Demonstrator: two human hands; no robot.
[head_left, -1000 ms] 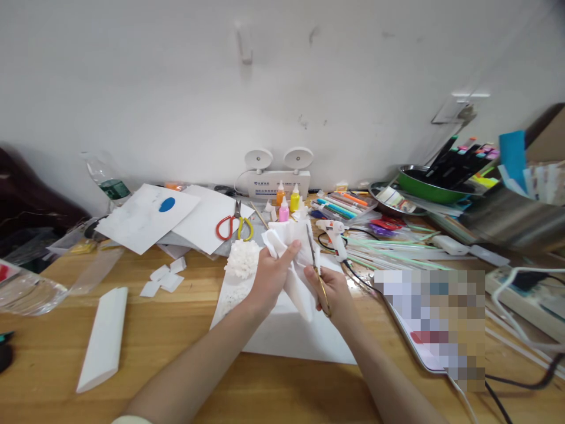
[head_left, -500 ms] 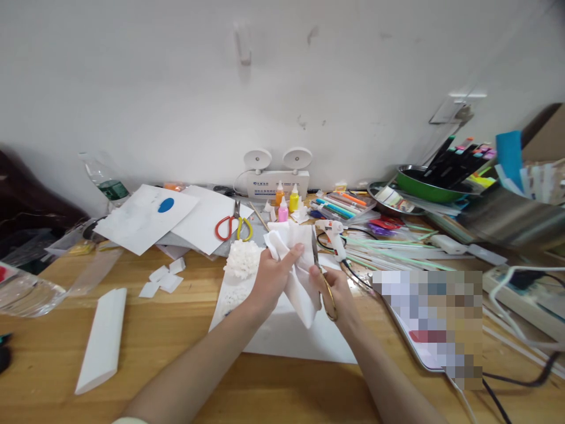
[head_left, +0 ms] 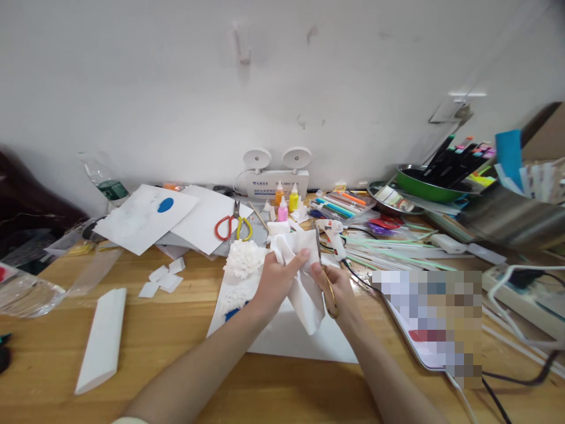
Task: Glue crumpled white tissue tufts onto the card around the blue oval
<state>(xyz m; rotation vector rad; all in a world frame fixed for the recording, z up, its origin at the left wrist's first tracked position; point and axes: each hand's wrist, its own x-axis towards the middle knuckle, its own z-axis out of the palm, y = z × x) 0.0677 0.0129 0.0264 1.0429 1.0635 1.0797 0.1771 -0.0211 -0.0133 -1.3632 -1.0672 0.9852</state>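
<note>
My left hand (head_left: 280, 281) is closed around a folded white tissue (head_left: 304, 297), thumb pressed on top. In my right hand (head_left: 342, 290) is a pair of scissors (head_left: 331, 299) with gold handles, its blades at the tissue's right edge. The right fingertips also touch that edge. Below both hands lies a white paper sheet (head_left: 304, 347). On its left part sit a clump of small white pieces (head_left: 245, 259) and a blue patch (head_left: 232, 314). A small white folded piece (head_left: 278, 227) rests just beyond the tissue.
Red-and-yellow-handled scissors (head_left: 233, 227) lie on papers at the back left. Paint bottles (head_left: 282, 209), a glue gun (head_left: 333, 235) and markers (head_left: 344, 203) stand behind my hands. Small white squares (head_left: 166, 280) and a flat white roll (head_left: 102, 341) are left, a tablet-like device (head_left: 424, 353) right.
Both hands, with the tissue and scissors, have moved slightly toward me and to the right. The small white piece beyond the tissue and the blue patch now show more clearly.
</note>
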